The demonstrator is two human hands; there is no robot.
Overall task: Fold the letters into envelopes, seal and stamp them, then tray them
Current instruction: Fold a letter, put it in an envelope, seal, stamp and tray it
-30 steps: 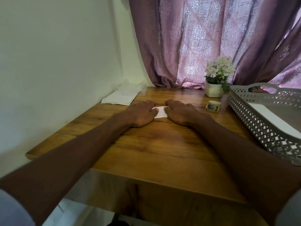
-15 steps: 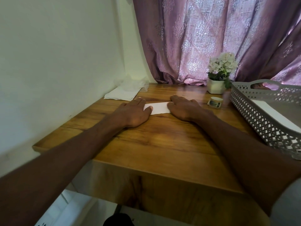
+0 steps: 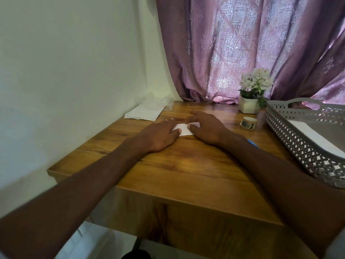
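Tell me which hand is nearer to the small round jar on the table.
Right. The right hand rests on the folded paper, just left of the jar; the left hand lies farther left, beyond the paper.

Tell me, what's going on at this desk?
A person is folding a small white paper on a wooden table. The left hand presses it flat while the right hand works its other end, possibly lifting an edge; blur hides the fingers. A stack of white paper lies by the wall. A grey tray at the right holds something white. A small jar sits nearby.
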